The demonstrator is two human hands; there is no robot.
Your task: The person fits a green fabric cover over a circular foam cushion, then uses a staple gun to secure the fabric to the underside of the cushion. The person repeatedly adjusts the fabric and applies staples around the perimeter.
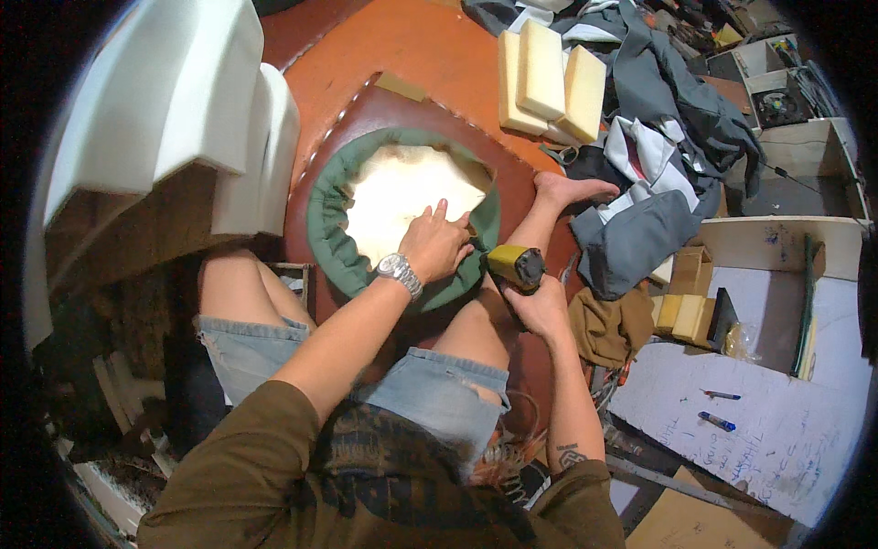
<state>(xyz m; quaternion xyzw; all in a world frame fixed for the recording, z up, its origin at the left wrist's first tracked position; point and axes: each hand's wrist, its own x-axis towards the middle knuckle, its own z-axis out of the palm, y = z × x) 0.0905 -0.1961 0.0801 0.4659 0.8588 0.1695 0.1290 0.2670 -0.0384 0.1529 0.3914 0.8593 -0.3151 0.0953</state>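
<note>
A round cushion with a green fabric cover (331,240) gathered around its edge and a pale underside (402,188) lies on a brown leather panel (430,119) in front of me. My left hand (437,245), with a metal wristwatch, presses flat on the cushion's near right edge, fingers spread over the green fabric. My right hand (540,306) grips a tool with a dark yellow body (517,265), held against the cushion's rim just right of my left hand. I sit on the floor in denim shorts, my bare foot (572,190) stretched out to the right.
Yellow foam blocks (549,78) lie beyond the cushion. Grey and white fabric (658,119) is heaped at the right. White foam shapes (174,101) stand at the left. A white board (768,430) with two pens lies at the lower right, near small foam pieces (681,316).
</note>
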